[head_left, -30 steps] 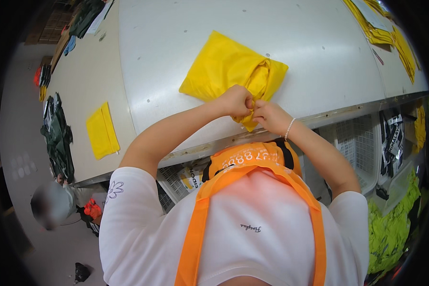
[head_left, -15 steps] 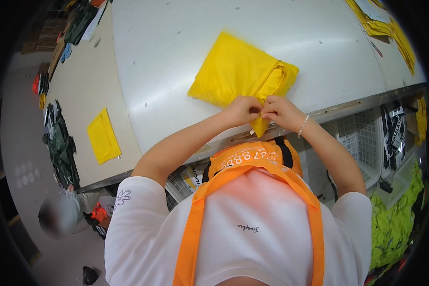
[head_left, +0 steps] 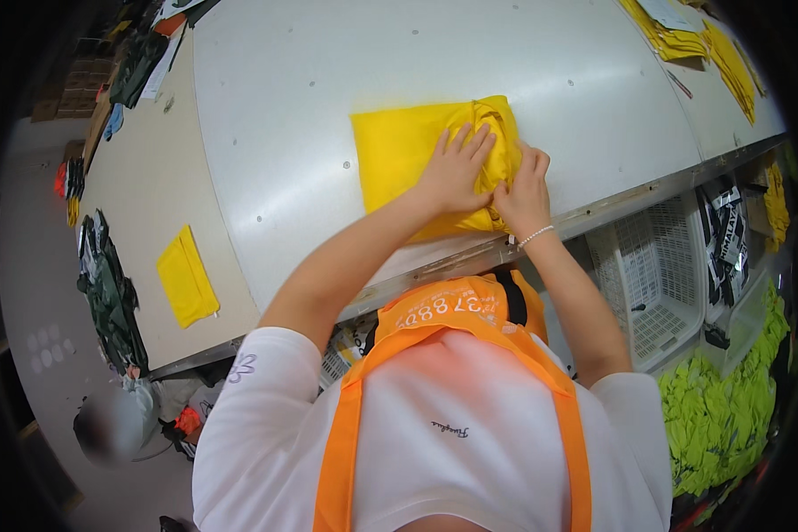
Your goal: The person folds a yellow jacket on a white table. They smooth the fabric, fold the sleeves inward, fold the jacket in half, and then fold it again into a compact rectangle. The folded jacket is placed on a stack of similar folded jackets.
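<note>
A soft yellow fabric bundle, roughly square, lies at the near edge of the table with loose folds gathered along its right side. My left hand is spread flat over those folds and presses them down. Along the bundle's right edge, my right hand has its fingers and thumb bent around the fabric. Part of the fabric under both palms is hidden. Off to the left lies a smaller flat yellow folded piece with a white tag, apart from my hands.
The pale table spreads ahead. Yellow folded pieces with paper on top lie far right, near a pen. Dark green garments hang at the left edge. Below at right are a white plastic basket and lime-green fabric.
The bundle has turned and now sits squarer to the table edge. My hands have left the pinched near corner; my left hand now lies flat on the folds, my right at the right edge.
</note>
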`<state>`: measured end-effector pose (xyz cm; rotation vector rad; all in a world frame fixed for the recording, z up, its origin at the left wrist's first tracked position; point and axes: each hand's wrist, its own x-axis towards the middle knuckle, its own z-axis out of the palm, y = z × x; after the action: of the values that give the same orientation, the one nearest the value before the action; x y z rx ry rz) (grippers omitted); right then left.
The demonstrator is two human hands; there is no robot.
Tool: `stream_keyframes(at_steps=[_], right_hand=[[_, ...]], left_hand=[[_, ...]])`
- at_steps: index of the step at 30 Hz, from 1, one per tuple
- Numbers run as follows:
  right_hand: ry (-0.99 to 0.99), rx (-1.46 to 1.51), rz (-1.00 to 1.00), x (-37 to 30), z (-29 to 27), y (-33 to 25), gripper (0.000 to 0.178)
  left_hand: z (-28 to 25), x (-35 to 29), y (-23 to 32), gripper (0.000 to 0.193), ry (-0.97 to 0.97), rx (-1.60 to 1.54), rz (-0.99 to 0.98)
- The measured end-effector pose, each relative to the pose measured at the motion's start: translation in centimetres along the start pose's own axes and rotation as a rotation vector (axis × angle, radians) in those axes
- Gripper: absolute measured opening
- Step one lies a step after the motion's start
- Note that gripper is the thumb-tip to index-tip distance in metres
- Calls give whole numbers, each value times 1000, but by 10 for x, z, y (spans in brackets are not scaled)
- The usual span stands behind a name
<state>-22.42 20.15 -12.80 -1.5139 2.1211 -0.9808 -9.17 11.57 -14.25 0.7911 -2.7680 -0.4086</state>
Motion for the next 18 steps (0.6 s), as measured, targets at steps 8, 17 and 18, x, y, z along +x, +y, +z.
stream_keyframes(at_steps=[8, 17, 18], right_hand=[[-232, -98, 21, 5, 3, 0, 42], [-241, -324, -58, 24, 47, -13, 13], [-263, -333, -149, 25, 48, -15, 12]], left_hand=[[-1, -33, 22, 88, -115, 38, -256], [-3, -55, -8, 63, 137, 7, -243], [1, -53, -4, 62, 119, 81, -235]])
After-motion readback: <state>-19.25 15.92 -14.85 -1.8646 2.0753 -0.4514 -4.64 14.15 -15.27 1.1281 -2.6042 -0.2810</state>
